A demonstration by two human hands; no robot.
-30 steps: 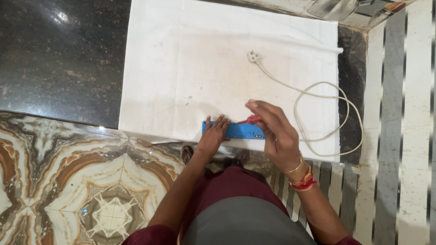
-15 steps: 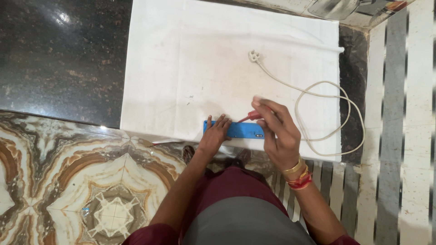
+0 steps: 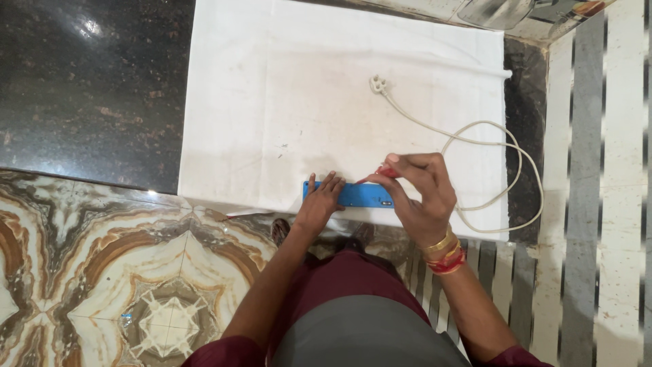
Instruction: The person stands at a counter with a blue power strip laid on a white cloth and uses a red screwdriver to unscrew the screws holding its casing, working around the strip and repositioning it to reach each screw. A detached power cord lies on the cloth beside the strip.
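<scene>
A dark speckled stone floor (image 3: 88, 88) was seen at the far left, with patterned marble tiling (image 3: 102, 272) below it. A white cloth (image 3: 326, 102) was spread flat beside these. On the near edge of the cloth a blue power strip (image 3: 358, 194) was laid lengthwise. Its left end was pressed down by the left hand (image 3: 319, 204), whose fingers were spread flat over the casing rather than closed around it. Over the strip's right end the right hand (image 3: 421, 194) was held, its fingers pinched shut on a small red-handled tool (image 3: 387, 172); the tool's tip was hidden, so contact with the strip could not be told. Bangles (image 3: 445, 253) were worn on that wrist. Further right, a pale cord (image 3: 502, 146) was looped from the strip across the cloth to a plug (image 3: 377, 84). Striped flooring (image 3: 598, 170) was seen at the far right.
</scene>
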